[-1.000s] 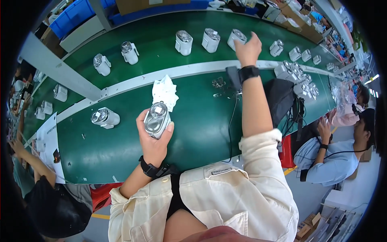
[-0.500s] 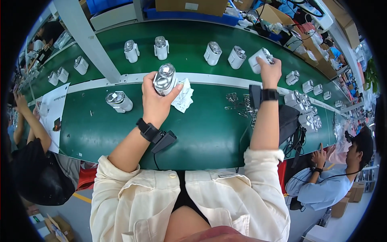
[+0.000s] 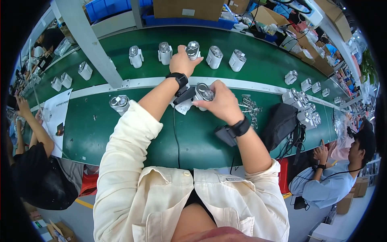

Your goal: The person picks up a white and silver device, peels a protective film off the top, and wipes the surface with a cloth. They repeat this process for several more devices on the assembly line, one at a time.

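Observation:
My left hand reaches over the pale rail to the far green belt, its fingers around a white oval device with a shiny silver top. Closer to me, my right hand grips a similar white device above the near green surface, thumb and fingers on opposite sides. A crumpled white cloth lies beneath, partly hidden by my left wrist strap. Left of my arms, another white device stands on the near surface, partly covered by my sleeve.
Several like devices stand along the green belt. Small metal parts lie in a pile at right, beside a black bag with cables and grouped devices. A grey post rises at left. Co-workers sit on both sides.
My left hand has carried its device forward onto the far belt. My right hand has brought another device from the belt back toward me, near the cloth.

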Action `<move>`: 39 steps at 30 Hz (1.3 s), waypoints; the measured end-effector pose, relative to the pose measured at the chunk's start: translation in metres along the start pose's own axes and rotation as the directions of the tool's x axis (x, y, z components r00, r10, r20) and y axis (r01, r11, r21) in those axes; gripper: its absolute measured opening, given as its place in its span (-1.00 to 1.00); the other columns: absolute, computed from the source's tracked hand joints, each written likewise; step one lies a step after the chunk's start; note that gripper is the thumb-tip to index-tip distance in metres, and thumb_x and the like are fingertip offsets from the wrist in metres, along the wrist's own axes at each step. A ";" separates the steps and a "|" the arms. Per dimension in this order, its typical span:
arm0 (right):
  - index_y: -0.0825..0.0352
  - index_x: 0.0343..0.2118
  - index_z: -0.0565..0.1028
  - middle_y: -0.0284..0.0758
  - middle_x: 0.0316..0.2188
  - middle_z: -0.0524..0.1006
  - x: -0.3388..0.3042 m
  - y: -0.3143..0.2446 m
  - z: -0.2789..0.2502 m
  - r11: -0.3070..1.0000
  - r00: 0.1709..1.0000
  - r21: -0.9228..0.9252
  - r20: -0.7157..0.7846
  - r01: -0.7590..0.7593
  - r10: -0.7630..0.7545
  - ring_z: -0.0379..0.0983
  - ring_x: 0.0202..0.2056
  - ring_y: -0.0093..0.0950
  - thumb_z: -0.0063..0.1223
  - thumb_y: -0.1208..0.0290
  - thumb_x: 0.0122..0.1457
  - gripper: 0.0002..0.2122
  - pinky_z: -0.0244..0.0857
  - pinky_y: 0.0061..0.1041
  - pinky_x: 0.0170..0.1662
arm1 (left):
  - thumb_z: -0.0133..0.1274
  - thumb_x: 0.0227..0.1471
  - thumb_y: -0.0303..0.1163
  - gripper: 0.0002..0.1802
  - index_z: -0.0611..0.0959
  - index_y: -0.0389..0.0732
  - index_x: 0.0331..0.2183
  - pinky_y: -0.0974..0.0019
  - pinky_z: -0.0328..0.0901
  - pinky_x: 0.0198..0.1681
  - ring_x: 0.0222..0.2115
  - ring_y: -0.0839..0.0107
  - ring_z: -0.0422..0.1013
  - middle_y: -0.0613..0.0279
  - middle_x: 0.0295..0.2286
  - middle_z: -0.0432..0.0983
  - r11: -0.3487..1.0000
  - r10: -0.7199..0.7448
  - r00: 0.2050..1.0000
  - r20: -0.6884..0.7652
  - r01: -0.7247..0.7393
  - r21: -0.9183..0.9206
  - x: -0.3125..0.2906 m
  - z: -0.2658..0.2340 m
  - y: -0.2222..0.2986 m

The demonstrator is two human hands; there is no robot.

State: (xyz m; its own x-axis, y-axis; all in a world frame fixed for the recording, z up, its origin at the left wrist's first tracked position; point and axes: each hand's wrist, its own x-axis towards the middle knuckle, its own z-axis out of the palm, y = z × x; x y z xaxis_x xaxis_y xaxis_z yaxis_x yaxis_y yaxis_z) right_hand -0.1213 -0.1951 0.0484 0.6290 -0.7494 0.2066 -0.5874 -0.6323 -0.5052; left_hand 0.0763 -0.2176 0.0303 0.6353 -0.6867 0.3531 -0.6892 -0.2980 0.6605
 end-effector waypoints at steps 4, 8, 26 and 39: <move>0.43 -0.07 0.35 -0.06 -0.23 0.49 0.071 0.059 -0.018 0.994 0.896 0.002 -0.432 0.109 -0.097 0.45 -0.16 -0.13 0.40 0.13 -0.18 -0.34 0.34 -0.28 -0.11 | 0.33 -0.22 -0.01 -0.17 0.36 -0.29 -0.03 0.11 0.40 -0.23 -0.32 -0.03 0.52 -0.13 -0.34 0.57 0.984 -0.065 0.996 0.062 0.054 0.168 0.027 0.020 -0.031; 0.43 0.01 0.35 -0.08 -0.11 0.46 0.136 0.133 -0.009 0.991 0.797 -0.013 -0.597 -0.132 0.098 0.43 -0.09 -0.18 0.42 0.23 -0.22 -0.30 0.31 -0.35 -0.02 | 0.33 -0.23 -0.04 -0.12 0.33 -0.33 0.02 0.09 0.39 -0.21 -0.31 0.00 0.52 -0.11 -0.33 0.56 0.987 0.037 0.999 0.008 -0.038 0.158 0.027 0.042 -0.032; 0.38 -0.01 0.40 -0.08 -0.14 0.53 0.144 0.139 0.028 0.876 0.938 0.459 -0.218 -0.146 0.271 0.49 -0.11 -0.22 0.37 0.31 -0.25 -0.35 0.34 -0.39 -0.02 | 0.35 -0.27 -0.12 0.13 0.09 -0.47 0.17 0.16 0.14 0.18 0.08 -0.06 0.24 -0.25 0.08 0.23 0.866 0.456 0.878 0.144 -0.401 -0.300 0.021 0.104 0.003; 0.39 -0.09 0.44 -0.22 -0.33 0.57 0.068 0.057 -0.055 0.975 0.888 0.209 -0.458 0.069 0.036 0.52 -0.34 -0.48 0.39 0.31 -0.19 -0.44 0.39 -0.48 -0.22 | 0.27 -0.27 -0.32 -0.29 0.41 -0.33 -0.03 0.12 0.31 -0.06 -0.15 -0.01 0.41 -0.09 -0.19 0.47 0.817 0.421 0.907 -0.020 -0.388 -0.427 -0.019 -0.016 0.027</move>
State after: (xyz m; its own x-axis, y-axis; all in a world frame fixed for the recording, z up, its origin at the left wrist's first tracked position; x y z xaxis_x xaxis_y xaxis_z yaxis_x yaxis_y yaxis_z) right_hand -0.1400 -0.2933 0.0800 0.3041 -0.7782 0.5494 -0.4231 -0.6271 -0.6540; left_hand 0.0512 -0.2023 0.0516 0.2932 -0.7348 0.6116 -0.6609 0.3065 0.6850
